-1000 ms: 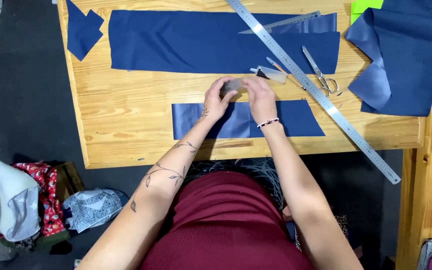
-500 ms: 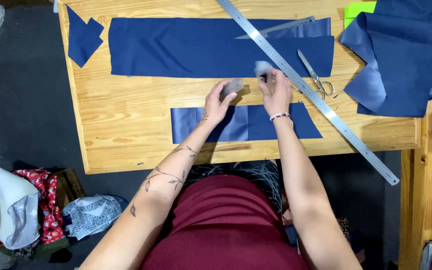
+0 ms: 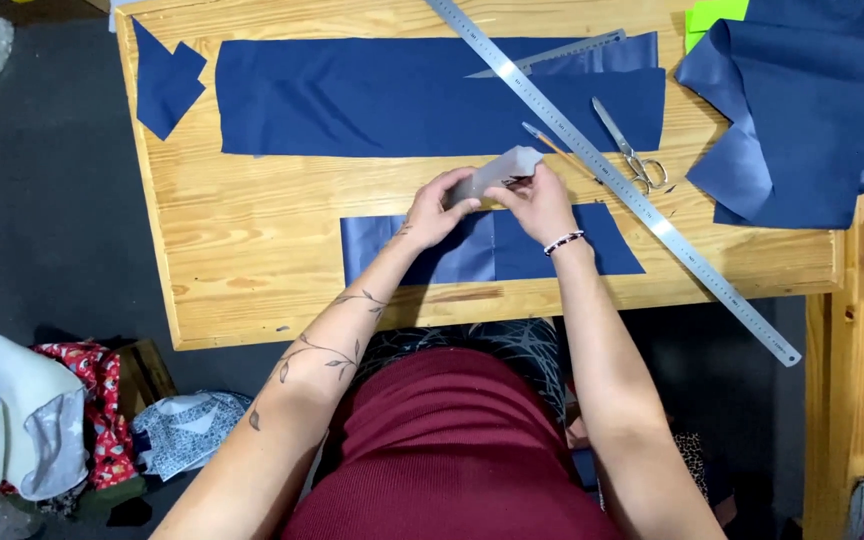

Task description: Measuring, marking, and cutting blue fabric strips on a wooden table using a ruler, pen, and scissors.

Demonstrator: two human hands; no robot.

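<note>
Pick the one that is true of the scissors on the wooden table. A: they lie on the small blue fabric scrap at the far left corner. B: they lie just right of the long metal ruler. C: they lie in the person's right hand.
B: the scissors lie on bare wood just right of the long metal ruler, clear of both hands.

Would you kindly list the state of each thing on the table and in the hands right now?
Grey strip: held up off the table by both hands.
Left hand: gripping the strip's near end.
Right hand: pinching the strip.
Small blue fabric piece: lying flat.
Long blue fabric piece: lying flat.
Scissors: closed.
Long metal ruler: lying diagonally.
</note>
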